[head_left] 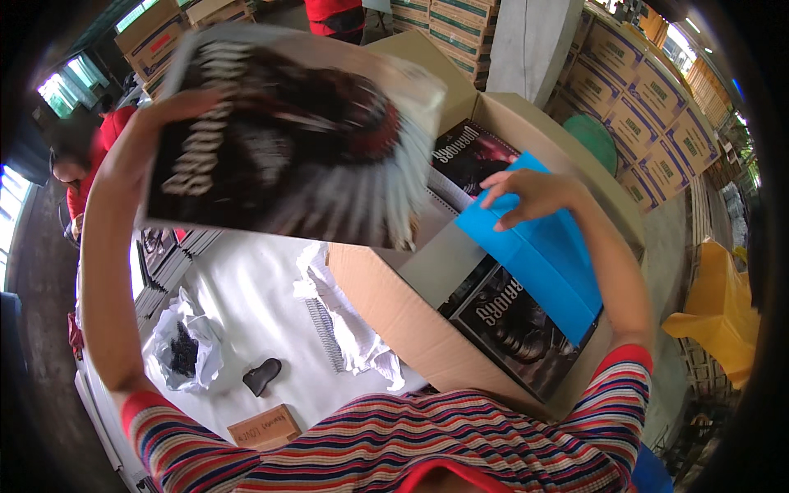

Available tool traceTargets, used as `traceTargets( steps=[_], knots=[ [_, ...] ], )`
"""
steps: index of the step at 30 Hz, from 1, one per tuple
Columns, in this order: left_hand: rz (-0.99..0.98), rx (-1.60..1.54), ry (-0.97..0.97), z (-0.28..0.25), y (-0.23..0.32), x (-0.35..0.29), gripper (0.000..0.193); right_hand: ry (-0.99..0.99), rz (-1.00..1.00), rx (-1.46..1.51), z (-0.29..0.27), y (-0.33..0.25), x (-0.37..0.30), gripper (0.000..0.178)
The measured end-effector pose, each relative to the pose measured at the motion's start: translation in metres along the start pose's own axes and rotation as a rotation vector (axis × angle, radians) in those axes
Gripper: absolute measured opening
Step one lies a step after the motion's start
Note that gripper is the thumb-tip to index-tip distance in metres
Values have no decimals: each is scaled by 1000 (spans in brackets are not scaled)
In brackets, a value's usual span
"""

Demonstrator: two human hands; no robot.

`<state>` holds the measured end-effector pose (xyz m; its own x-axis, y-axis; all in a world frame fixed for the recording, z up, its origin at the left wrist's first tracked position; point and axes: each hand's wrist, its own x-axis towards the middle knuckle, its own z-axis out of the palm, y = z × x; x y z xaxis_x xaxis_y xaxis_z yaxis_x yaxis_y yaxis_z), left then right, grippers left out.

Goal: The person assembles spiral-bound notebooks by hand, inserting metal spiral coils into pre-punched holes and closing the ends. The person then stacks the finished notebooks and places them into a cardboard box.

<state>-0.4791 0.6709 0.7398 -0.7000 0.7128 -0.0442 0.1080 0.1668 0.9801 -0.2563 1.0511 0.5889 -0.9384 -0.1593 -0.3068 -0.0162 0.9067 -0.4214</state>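
My left hand (185, 107) is closed on the left edge of a notebook (288, 148) with a dark printed cover. Motion blurs it, and it is lifted over the near left side of a large cardboard box (386, 316). Inside that box lie spiral notebooks (526, 329) with similar dark covers. A bent blue sheet (534, 263) stretches across them. Over the blue sheet's left part is my right hand (530, 197), its fingers apart and bent, seemingly touching the sheet. More dark notebooks (472, 156) show at the box's far end.
On the white table (271, 271) are a plastic bag (185, 345) with dark contents, a small black object (261, 376), a small brown box (265, 427) and crumpled white paper (345, 320). Notebook stacks (168, 255) stand at left. Stacked cartons (641, 107) and a pillar (534, 49) are behind.
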Motion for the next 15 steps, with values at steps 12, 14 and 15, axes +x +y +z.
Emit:
traceTargets(
  steps=[12, 14, 15],
  knots=[
    [510, -906, 550, -7, -219, -113, 37, -143, -104, -633, 50, -59, 162, 83],
    [581, -1064, 542, 7, -220, -117, 27, -76, -108, -842, 55, -60, 152, 86],
    [605, -1037, 559, 3, -233, -121, 27, -67, -117, -791, 51, -64, 149, 84]
  ],
)
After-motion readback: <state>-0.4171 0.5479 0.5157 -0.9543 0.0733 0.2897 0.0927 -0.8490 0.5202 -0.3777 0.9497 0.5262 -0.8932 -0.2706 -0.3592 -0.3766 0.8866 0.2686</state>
